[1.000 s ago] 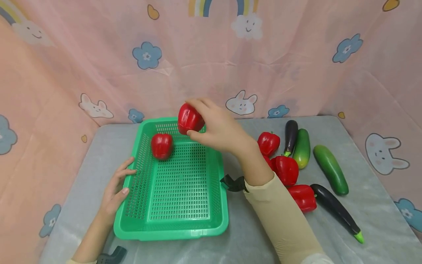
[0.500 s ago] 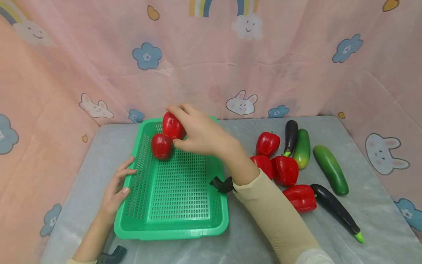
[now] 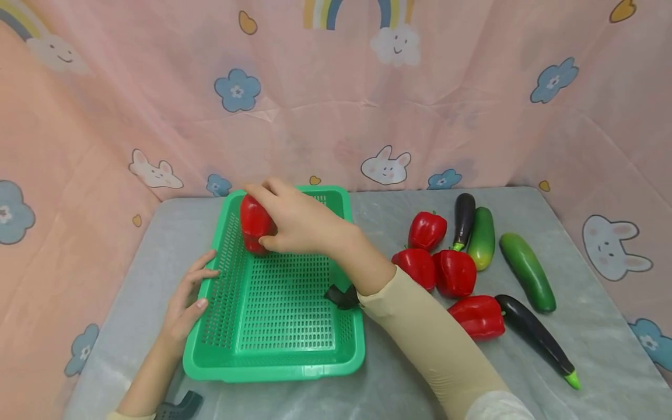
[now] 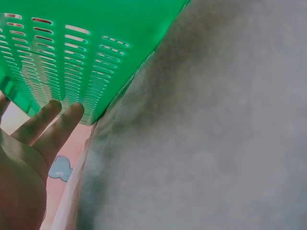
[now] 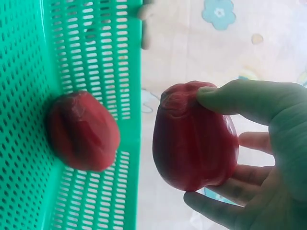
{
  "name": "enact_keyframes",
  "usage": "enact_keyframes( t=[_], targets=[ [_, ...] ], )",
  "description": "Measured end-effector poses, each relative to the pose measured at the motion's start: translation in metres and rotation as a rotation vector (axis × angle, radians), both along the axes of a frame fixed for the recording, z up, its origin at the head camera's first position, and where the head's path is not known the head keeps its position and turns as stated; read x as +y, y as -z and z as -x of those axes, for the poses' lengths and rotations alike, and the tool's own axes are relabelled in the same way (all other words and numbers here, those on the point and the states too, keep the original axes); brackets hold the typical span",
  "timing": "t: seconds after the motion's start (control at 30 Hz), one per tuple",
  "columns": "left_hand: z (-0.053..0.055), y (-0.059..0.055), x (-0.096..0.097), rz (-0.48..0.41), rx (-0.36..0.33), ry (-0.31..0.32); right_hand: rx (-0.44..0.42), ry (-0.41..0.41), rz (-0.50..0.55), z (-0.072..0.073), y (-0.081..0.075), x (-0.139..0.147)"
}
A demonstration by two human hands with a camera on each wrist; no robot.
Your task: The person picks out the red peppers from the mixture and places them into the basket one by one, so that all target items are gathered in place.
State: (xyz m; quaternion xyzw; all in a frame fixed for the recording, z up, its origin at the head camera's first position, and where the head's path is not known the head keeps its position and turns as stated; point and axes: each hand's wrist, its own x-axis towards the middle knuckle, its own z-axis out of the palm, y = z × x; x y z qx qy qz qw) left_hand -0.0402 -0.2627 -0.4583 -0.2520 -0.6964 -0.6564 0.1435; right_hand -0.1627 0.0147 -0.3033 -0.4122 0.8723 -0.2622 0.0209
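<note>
Dropping the red pepper [image 5: 194,139], held over the green basket [image 3: 294,372] w/ the R hand's grip [image 3: 300,226] clamped on it, could knock the other pepper [image 5: 84,132] b/c they're so near, & the basket might slide b/c the L hand [image 3: 181,306] just touches it, fingers apart.

Glossy stuff everywhere here; the held red pepper [image 5: 194,139] gleams, slick and waxy, ribbed like moulded plastic; below it, the basket [image 3: 294,371], smooth, shiny green plastic; over to the eggplants [image 3: 535,329], dark and polished, the cucumbers [image 3: 527,271] glossy too; now a softly sheened, faintly wrinkled table cover [image 3: 385,373]; behind, creased matt cloth, the backdrop [image 3: 315,140]; and a matt fabric sleeve [image 3: 425,332].
</note>
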Motion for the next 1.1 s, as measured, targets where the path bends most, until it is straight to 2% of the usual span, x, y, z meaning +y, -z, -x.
enact_keyframes(
  t=[0.3,0.57,0.77,0.9,1.1],
  targets=[
    [0.0,0.0,0.003,-0.021,-0.034,0.008,-0.007,-0.059,-0.053,-0.008,0.01,-0.016],
    [0.001,0.001,0.003,-0.025,-0.009,0.03,-0.018,-0.088,-0.091,-0.011,0.015,-0.027],
    [-0.001,-0.001,0.002,-0.022,-0.083,0.022,-0.046,-0.082,-0.115,-0.011,0.022,-0.031],
    [-0.003,-0.002,0.003,-0.027,-0.123,0.017,-0.091,-0.074,-0.139,-0.01,0.029,-0.033],
    [-0.003,-0.003,0.002,-0.013,-0.103,0.018,-0.188,-0.108,-0.186,-0.009,0.042,-0.037]
  ],
)
